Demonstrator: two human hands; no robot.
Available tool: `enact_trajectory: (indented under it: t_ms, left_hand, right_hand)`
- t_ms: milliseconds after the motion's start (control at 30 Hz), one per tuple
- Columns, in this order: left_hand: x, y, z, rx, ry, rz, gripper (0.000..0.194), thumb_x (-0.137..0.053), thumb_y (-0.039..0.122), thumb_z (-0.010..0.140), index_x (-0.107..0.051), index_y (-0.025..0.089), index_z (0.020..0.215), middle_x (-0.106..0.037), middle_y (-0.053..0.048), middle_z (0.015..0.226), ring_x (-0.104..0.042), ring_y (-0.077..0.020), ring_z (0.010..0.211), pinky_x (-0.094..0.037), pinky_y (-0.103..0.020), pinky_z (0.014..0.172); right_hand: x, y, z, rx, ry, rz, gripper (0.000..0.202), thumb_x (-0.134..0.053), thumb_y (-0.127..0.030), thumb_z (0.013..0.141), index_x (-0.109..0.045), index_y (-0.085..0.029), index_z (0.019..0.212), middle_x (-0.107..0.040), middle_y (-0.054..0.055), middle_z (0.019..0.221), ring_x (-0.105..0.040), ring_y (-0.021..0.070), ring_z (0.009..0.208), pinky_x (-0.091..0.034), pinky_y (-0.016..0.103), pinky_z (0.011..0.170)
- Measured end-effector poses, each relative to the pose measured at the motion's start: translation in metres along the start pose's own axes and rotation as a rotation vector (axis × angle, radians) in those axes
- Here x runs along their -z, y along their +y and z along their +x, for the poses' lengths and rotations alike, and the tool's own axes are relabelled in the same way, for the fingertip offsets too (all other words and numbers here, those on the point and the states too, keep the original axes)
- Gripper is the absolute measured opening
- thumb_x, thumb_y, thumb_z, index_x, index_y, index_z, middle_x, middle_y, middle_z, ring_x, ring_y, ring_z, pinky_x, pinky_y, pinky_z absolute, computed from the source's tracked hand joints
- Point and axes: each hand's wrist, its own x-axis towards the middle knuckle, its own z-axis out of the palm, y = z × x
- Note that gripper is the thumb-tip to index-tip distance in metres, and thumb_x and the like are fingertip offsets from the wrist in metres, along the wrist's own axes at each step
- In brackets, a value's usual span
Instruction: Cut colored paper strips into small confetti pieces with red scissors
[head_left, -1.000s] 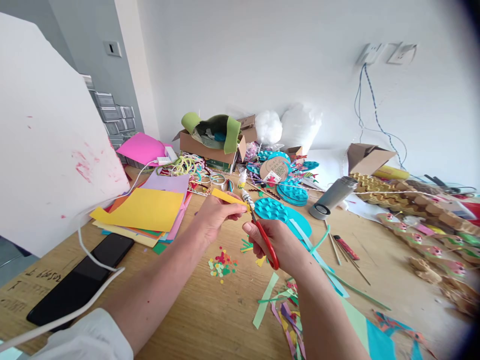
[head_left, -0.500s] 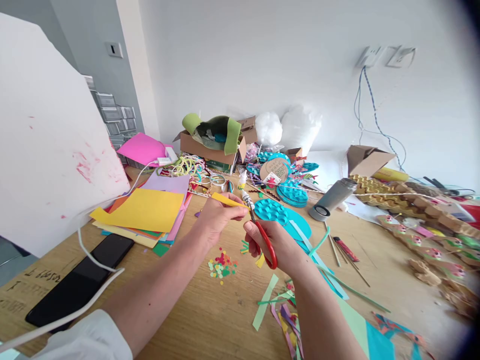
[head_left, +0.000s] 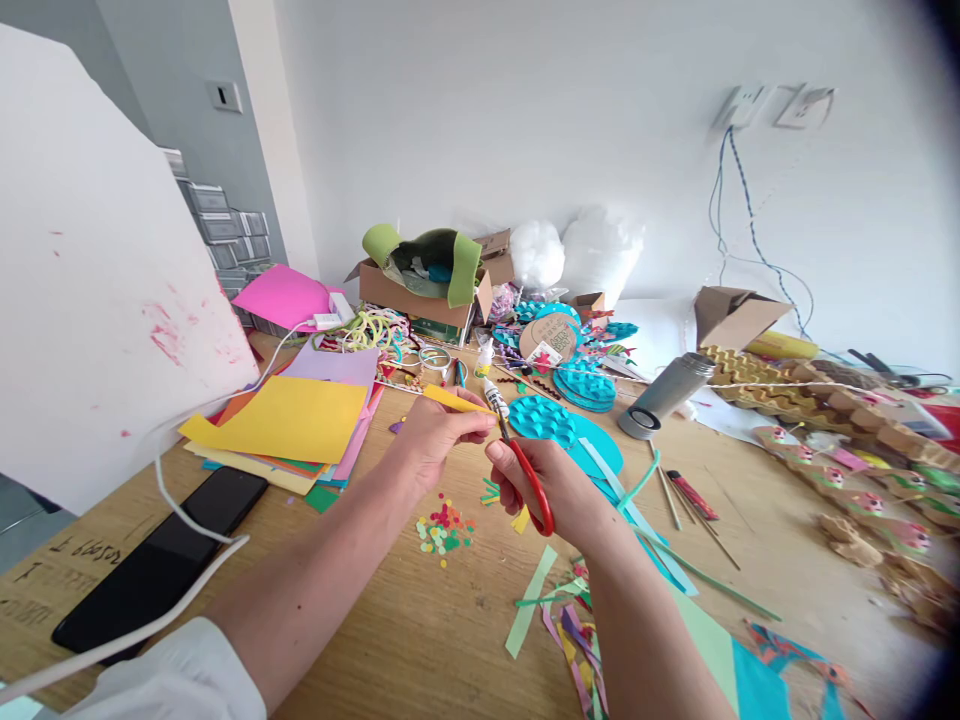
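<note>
Left hand (head_left: 439, 432) pinching a yellow strip (head_left: 448, 398), held up over the table (head_left: 375, 640). Right hand (head_left: 559, 488) gripping red scissors (head_left: 538, 492), blades at the strip's near end; whether they touch it, I can't tell from here. Paper dots (head_left: 448, 530) scattered on the wood just below both hands. Paper stack (head_left: 289, 422) and phone (head_left: 157, 560) off to the left, flask (head_left: 666, 397) to the right.

The scissors (head_left: 527, 470) have smooth plastic handles (head_left: 546, 515) and metal blades (head_left: 504, 428); the yellow strip (head_left: 448, 398) is matt paper. The desk (head_left: 367, 620) is grained wood, the phone (head_left: 150, 565) smooth and glossy, the flask (head_left: 665, 398) satin metal.
</note>
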Motion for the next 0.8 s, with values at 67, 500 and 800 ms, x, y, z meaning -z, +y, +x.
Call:
enact_trajectory:
  t_ms: [67, 500, 800]
  left_hand:
    - [0.0003, 0.0001, 0.0001, 0.011, 0.000, -0.017, 0.022, -0.074, 0.015, 0.053, -0.057, 0.014, 0.066, -0.056, 0.004, 0.059, -0.054, -0.0092, 0.055, -0.043, -0.025, 0.058]
    - [0.0019, -0.0012, 0.0026, 0.029, -0.017, -0.040, 0.022, -0.075, 0.013, 0.053, -0.059, 0.014, 0.068, -0.057, 0.003, 0.060, -0.054, -0.0084, 0.057, -0.040, -0.023, 0.057]
    - [0.0026, 0.0001, 0.0025, 0.029, -0.024, -0.027, 0.021, -0.074, 0.013, 0.053, -0.061, 0.014, 0.069, -0.060, 0.002, 0.064, -0.054, -0.0091, 0.060, -0.040, -0.023, 0.057]
  right_hand:
    - [-0.0001, -0.0006, -0.0003, -0.006, -0.001, -0.001, 0.053, -0.046, -0.066, 0.085, -0.055, -0.018, 0.065, -0.062, 0.002, 0.052, -0.055, 0.0127, 0.044, -0.040, 0.021, 0.044]
    - [0.0006, -0.0008, -0.0013, -0.004, 0.008, -0.009, 0.056, -0.046, -0.070, 0.083, -0.055, -0.018, 0.065, -0.062, 0.003, 0.052, -0.055, 0.0123, 0.043, -0.039, 0.021, 0.042]
    - [0.0009, -0.0031, -0.0018, -0.027, 0.006, 0.008, 0.056, -0.047, -0.069, 0.083, -0.054, -0.018, 0.062, -0.059, 0.001, 0.047, -0.050, 0.0096, 0.036, -0.036, 0.019, 0.036]
